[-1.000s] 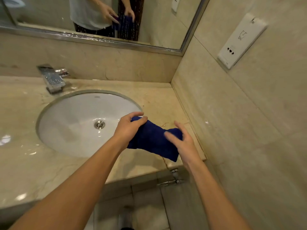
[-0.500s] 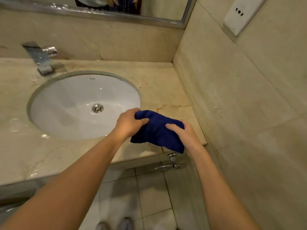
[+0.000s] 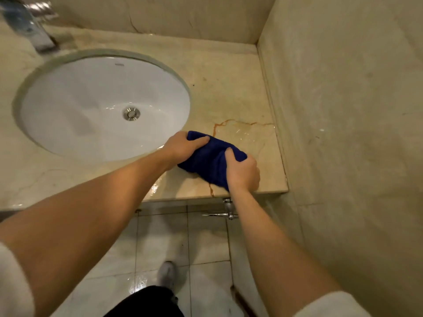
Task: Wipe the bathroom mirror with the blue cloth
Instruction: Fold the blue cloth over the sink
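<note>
A bunched dark blue cloth [image 3: 207, 161] lies on the marble counter [image 3: 231, 92] near its front right corner. My left hand [image 3: 183, 146] grips the cloth's left end, thumb over the top. My right hand [image 3: 242, 172] grips its right end with curled fingers, close to the counter's front edge. The cloth rests on or just above the counter surface. The mirror is out of view.
A white oval sink [image 3: 68, 106] with a metal drain [image 3: 131, 113] is set in the counter at the left. A chrome faucet [image 3: 27, 28] stands at the back left. A tiled wall [image 3: 348, 110] closes the right side. Below are floor tiles, a metal valve [image 3: 227, 210] and my shoe [image 3: 167, 274].
The view has tilted down, so the mirror and wall socket have left the frame. Both hands have lowered the cloth to the counter's front right corner and bunched it tighter.
</note>
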The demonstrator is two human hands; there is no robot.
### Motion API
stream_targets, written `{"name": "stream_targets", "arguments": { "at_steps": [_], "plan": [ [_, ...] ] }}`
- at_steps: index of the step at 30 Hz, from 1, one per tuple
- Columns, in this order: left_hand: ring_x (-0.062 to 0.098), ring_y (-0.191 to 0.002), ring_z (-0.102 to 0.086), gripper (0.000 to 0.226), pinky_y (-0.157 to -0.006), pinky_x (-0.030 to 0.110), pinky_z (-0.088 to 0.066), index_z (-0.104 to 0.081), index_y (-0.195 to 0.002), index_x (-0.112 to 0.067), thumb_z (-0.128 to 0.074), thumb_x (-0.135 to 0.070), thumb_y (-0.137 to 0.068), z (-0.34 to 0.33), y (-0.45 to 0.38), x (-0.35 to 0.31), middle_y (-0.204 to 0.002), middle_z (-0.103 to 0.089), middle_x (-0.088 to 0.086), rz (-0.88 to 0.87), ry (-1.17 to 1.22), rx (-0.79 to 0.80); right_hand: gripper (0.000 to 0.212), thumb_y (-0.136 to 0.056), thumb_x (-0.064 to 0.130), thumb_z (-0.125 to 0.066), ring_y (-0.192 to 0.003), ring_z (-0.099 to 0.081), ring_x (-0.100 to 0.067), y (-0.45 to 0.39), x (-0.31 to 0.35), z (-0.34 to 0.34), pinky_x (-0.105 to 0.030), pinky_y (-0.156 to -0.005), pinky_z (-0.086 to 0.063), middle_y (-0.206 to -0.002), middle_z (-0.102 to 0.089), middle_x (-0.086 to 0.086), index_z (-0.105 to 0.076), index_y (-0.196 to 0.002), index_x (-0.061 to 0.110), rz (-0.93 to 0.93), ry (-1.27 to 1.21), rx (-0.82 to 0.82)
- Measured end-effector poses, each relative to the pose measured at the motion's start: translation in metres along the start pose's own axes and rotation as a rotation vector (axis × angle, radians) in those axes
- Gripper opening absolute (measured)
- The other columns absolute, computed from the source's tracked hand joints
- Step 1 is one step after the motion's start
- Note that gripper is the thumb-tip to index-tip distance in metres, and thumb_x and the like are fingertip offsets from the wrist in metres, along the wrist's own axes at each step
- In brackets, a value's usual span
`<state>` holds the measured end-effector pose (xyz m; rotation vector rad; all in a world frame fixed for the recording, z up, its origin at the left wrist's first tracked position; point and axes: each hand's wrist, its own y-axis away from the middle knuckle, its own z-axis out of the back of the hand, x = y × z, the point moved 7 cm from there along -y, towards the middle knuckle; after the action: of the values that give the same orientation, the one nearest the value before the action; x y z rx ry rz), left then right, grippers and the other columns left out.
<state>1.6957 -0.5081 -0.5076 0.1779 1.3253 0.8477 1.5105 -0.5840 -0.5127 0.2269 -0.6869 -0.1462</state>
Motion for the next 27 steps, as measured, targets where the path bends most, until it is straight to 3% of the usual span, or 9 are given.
{"name": "stream_targets", "arguments": {
  "at_steps": [5,11,16,19,24,27],
  "plan": [
    [0.016,-0.099,-0.067,0.036,-0.094,0.041,-0.054,-0.069,-0.111,-0.027,-0.074,-0.048,-0.082,-0.007,0.004,-0.003,-0.104,-0.074,-0.003,-0.051,-0.092,0.134,0.043,-0.085,0.068,-0.048,-0.077,-0.058,-0.020,0.009,0.000,-0.004,-0.037,-0.071,-0.053,-0.086,-0.061,0.004,-0.041,-0.093,0.027,0.038,0.065,-0.038],
    [0.022,-0.106,-0.061,0.057,-0.093,0.036,-0.049,-0.056,-0.124,-0.019,-0.077,-0.046,-0.079,-0.007,-0.011,-0.004,-0.116,-0.064,0.002,0.000,-0.278,0.189,0.045,-0.087,0.065,-0.049,-0.080,-0.060,-0.019,0.020,-0.001,-0.003,-0.033,-0.068,-0.049,-0.091,-0.062,0.002,-0.041,-0.100,0.022,0.008,0.073,-0.050],
    [0.025,-0.102,-0.056,0.064,-0.085,0.034,-0.045,-0.049,-0.131,-0.015,-0.070,-0.053,-0.083,-0.009,-0.028,-0.020,-0.121,-0.061,0.009,-0.092,-0.618,0.270,0.047,-0.085,0.059,-0.056,-0.085,-0.056,-0.019,0.036,0.009,-0.013,-0.041,-0.073,-0.053,-0.093,-0.050,0.005,-0.044,-0.105,0.018,0.002,0.009,-0.236],
    [0.023,-0.097,-0.054,0.064,-0.079,0.031,-0.041,-0.048,-0.131,-0.016,-0.067,-0.055,-0.084,-0.013,-0.038,-0.024,-0.118,-0.061,0.009,-0.151,-0.722,0.383,0.050,-0.081,0.064,-0.048,-0.088,-0.055,-0.018,0.035,0.009,-0.019,-0.044,-0.073,-0.054,-0.094,-0.048,0.007,-0.044,-0.105,0.020,-0.038,0.028,-0.309],
    [0.018,-0.090,-0.057,0.036,-0.072,0.029,-0.037,-0.055,-0.101,-0.023,-0.068,-0.052,-0.085,-0.018,-0.051,-0.032,-0.093,-0.060,-0.004,-0.246,-0.750,0.571,0.054,-0.081,0.060,-0.047,-0.080,-0.059,-0.021,0.033,0.008,-0.020,-0.038,-0.065,-0.053,-0.092,-0.057,0.001,-0.049,-0.109,0.013,0.011,0.127,-0.406],
    [0.018,-0.083,-0.059,0.038,-0.072,0.032,-0.043,-0.056,-0.095,-0.021,-0.065,-0.056,-0.085,-0.019,-0.062,-0.027,-0.089,-0.063,-0.003,-0.273,-0.745,0.596,0.053,-0.079,0.060,-0.041,-0.076,-0.059,-0.019,0.024,0.008,-0.026,-0.032,-0.064,-0.049,-0.088,-0.058,0.003,-0.050,-0.105,0.015,-0.035,0.194,-0.375]
  ]
}}
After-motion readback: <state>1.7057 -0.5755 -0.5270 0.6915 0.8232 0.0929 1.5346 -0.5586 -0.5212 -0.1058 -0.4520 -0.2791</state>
